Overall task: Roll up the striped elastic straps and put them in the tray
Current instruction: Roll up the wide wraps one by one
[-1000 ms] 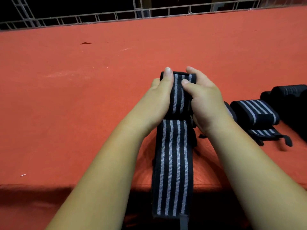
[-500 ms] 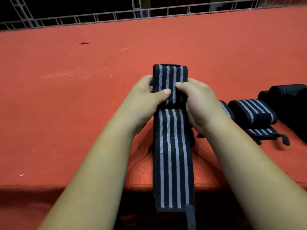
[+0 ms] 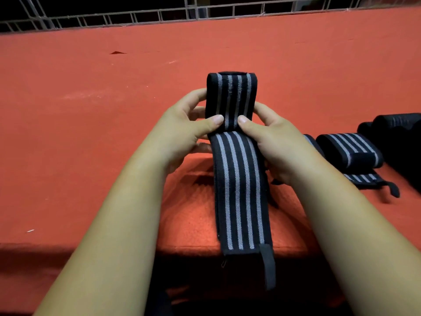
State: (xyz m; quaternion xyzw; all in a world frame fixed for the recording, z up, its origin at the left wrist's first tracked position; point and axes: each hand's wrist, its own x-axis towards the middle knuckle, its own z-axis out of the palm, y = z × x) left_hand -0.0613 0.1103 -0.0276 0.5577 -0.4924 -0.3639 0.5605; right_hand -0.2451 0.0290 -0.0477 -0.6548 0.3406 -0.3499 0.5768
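red felt tabletop (image 3: 79, 133) | black elastic strap with grey stripes (image 3: 239, 179), roll raised higher than a second earlier | left hand (image 3: 182, 133), right hand (image 3: 271, 137) pinched on roll | tail unrolled | tray unseen

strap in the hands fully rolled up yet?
No. The striped strap is only folded at its far end between the left hand and right hand; a long flat tail hangs over the table edge.

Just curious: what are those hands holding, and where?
Both hands, left and right, hold one striped strap at its rolled far end, thumbs pinching its front.
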